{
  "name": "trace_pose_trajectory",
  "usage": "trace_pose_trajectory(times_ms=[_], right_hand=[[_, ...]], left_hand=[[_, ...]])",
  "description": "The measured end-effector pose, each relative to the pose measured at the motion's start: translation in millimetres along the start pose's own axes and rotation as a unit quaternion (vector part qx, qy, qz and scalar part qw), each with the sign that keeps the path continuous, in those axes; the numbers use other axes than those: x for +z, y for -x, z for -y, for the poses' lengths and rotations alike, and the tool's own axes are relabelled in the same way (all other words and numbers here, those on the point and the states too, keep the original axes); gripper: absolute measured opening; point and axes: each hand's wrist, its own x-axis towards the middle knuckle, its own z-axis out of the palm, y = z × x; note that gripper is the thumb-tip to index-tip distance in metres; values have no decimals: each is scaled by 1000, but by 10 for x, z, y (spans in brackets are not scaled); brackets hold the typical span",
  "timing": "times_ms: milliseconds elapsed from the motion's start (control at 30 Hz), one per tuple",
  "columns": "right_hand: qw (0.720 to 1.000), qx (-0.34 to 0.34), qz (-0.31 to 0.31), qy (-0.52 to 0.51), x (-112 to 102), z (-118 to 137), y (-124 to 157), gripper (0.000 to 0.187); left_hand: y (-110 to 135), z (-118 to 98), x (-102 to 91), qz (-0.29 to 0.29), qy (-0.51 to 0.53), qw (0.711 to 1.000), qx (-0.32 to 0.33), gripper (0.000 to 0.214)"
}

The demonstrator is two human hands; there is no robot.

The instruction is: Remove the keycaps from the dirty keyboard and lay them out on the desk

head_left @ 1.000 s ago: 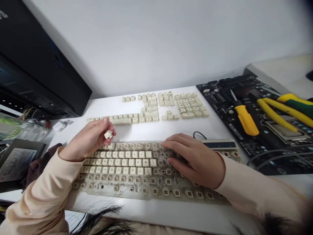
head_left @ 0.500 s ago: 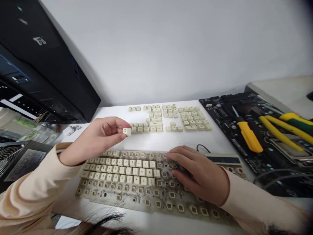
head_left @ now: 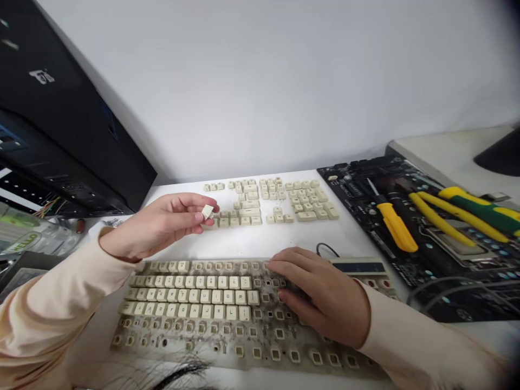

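My left hand (head_left: 174,219) pinches a small beige keycap (head_left: 207,211) between thumb and fingers, held above the table at the far left of the loose caps. Below it lies a dusty beige keyboard (head_left: 227,355), with keycaps seated in its upper left rows and bare square sockets elsewhere. Over the sockets at the keyboard's right part rests my right hand (head_left: 320,298), fingers stretched out and pointing left, with nothing seen in it. Loose keycaps (head_left: 248,212) lie sorted in groups behind the keyboard.
A black computer case (head_left: 81,108) stands at the left, near a clear plastic bottle (head_left: 24,233). To the right, a black motherboard (head_left: 390,271) bears a yellow screwdriver (head_left: 396,227) and yellow-handled pliers (head_left: 442,219). A white wall (head_left: 260,86) rises behind.
The keycap in my left hand has been tilted, so its marked face no longer shows. My right hand stays on the keyboard. The whole view has shifted slightly.
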Motion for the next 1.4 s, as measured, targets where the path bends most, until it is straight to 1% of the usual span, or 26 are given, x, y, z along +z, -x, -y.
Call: trace_pose_trajectory(times_ms=[67, 100, 167, 200, 233, 300, 433, 500, 600, 733, 833, 967, 1133, 1400], right_hand=[[1000, -1, -5, 0, -1, 6, -4, 28], [1000, 0, -9, 0, 0, 9, -5, 29], [1000, 3, -18, 2, 4, 12, -6, 30], [1000, 4, -21, 3, 8, 13, -5, 32], [1000, 6, -23, 4, 14, 14, -4, 33], [1000, 13, -22, 7, 31, 13, 3, 34], [999, 24, -33, 29, 72, -1, 22, 34], [998, 17, -40, 46, 76, -15, 25, 35], [996, 4, -29, 79, 45, -34, 9, 34], [993, -13, -15, 113, -1, -52, -24, 34], [992, -26, -29, 123, 20, -80, -21, 34], [991, -46, -49, 112, 81, -149, 14, 36], [992, -53, -33, 109, 92, -204, 34, 38], [992, -51, -29, 115, 84, -204, 49, 38]], left_hand=[[-137, -15, -102, -30, -92, 995, 37, 25], [-222, -18, -169, -48, -161, 984, 57, 26], [-414, -6, -320, -70, -315, 943, 86, 32], [-517, 12, -395, -84, -388, 913, 92, 34], [-619, 37, -465, -91, -423, 897, 89, 34], [-808, 111, -577, -95, -455, 882, 79, 30], [-1059, 276, -691, -96, -485, 867, 66, 23], [-1119, 331, -715, -97, -493, 862, 65, 23], [-1167, 378, -740, -95, -499, 859, 65, 23], [-1206, 416, -753, -91, -501, 858, 64, 20], [-1217, 441, -742, -94, -497, 860, 63, 20], [-1216, 458, -723, -104, -491, 863, 66, 24], [-1224, 465, -723, -91, -491, 863, 76, 27], [-1218, 442, -702, -79, -502, 858, 80, 30]])
